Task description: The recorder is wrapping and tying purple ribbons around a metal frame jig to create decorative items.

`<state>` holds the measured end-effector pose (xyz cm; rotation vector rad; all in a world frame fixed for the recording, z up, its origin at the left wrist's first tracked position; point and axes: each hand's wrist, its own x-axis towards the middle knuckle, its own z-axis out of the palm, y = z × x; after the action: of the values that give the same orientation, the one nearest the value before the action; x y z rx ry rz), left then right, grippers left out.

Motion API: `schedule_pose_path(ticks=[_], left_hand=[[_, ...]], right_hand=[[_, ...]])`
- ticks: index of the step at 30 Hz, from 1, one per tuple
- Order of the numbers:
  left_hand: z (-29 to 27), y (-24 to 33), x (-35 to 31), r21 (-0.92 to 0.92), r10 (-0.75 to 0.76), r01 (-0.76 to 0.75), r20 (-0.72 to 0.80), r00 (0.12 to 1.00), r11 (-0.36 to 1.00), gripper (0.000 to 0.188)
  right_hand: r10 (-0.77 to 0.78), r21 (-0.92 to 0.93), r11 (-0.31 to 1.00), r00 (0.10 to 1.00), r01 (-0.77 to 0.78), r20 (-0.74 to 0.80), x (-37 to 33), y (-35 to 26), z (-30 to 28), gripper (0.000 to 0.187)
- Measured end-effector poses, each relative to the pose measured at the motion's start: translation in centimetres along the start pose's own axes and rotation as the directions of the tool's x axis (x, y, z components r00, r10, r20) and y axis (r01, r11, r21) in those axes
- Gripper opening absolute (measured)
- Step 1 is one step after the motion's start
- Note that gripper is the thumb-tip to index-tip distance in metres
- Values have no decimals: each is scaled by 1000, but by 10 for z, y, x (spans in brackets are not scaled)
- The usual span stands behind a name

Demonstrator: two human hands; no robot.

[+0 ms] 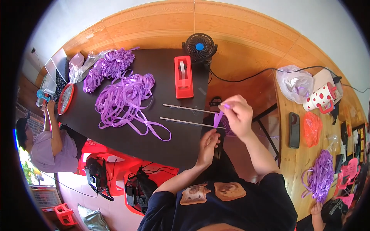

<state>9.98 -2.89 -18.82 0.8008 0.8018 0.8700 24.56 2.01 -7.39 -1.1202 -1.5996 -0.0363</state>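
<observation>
Two thin metal rods (185, 107) lie side by side and jut past the table's right edge. A purple ribbon (218, 119) spans their ends. Above the far rod's end, my right hand (239, 115) is closed in a pinch on the ribbon, with a bit of purple showing at the fingertips. My left hand (208, 148) is just below the near rod's end, fingers loosely bent and thumb apart, seemingly holding nothing. Whether its fingertips touch the ribbon, I cannot tell. Left of the rods lies a loose, tangled heap of purple ribbon (125, 102).
On the dark table (165, 148) are a red tape dispenser (184, 77), a small black fan (199, 47) and another ribbon bundle (110, 67). The wooden table (287, 169) at right bears a phone (294, 130) and dotted cup (320, 97). Other people are at far left and lower right.
</observation>
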Motion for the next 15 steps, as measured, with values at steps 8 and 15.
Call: schedule_pose_path(ticks=[8, 15], left_hand=[[14, -9, 53, 16, 359, -360, -118, 926, 933, 28], [20, 1, 65, 121, 499, -486, -116, 859, 865, 36]], right_hand=[[584, 489, 485, 685, -725, 436, -19, 79, 31, 7], [709, 468, 110, 399, -877, 581, -49, 78, 38, 5]])
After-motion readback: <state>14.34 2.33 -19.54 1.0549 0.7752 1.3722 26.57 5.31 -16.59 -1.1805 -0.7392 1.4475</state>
